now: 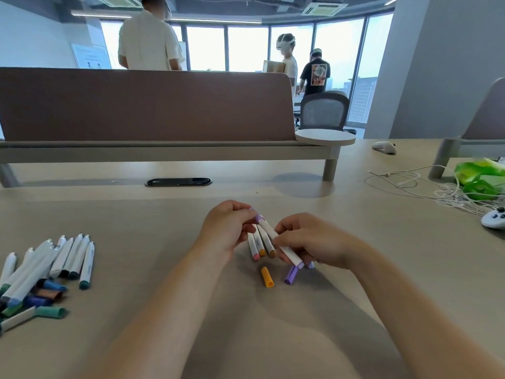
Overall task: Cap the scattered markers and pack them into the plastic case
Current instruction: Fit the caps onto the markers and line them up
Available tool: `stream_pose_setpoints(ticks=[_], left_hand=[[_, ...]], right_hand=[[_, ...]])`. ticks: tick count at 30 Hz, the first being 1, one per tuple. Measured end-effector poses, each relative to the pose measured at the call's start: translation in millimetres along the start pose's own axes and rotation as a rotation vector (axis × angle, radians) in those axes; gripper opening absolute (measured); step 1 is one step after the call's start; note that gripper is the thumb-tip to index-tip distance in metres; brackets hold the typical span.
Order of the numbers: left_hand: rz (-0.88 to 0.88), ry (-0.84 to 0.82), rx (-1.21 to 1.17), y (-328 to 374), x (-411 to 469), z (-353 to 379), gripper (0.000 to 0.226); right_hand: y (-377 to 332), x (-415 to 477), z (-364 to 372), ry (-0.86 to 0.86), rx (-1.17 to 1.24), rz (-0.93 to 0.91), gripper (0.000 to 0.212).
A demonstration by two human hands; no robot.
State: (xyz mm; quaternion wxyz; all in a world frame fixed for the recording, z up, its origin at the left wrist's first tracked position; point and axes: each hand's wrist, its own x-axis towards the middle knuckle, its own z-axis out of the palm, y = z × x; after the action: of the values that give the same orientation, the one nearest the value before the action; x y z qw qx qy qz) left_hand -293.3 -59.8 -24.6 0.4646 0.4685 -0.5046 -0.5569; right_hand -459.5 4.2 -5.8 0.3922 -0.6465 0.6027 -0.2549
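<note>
- The left hand (226, 228) pinches the lilac cap (258, 218) on the white marker's (269, 229) far end.
- The right hand (308, 242) grips its near end.
- Three markers (259, 243), an orange cap (267, 276) and a purple cap (291, 275) lie on the table (136, 214) beneath.
- A marker pile (49, 269) lies near left.

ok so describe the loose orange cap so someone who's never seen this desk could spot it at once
On the pale desk, the left hand and right hand hold one white marker near the middle. Just nearer the camera than them lies the orange cap: a short orange tube with no white barrel, left of a purple cap.
</note>
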Motion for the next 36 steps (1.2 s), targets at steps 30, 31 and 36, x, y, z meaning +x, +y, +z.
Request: stream_pose_setpoints(ticks=[30, 31, 36], left_hand=[[0.159, 0.059, 0.398, 11, -10, 2, 0.018], [0.161, 0.058, 0.392, 12, -10, 1, 0.018], [0.168, 0.069, 0.362, 15, -8, -3, 0.018]], right_hand=[[1, 40, 7, 0.249, -0.543, 0.476, 0.026], [-2, 39, 7, 0.257, -0.561, 0.451, 0.017], [-5, 50, 13, 0.433, -0.744, 0.216, 0.013]])
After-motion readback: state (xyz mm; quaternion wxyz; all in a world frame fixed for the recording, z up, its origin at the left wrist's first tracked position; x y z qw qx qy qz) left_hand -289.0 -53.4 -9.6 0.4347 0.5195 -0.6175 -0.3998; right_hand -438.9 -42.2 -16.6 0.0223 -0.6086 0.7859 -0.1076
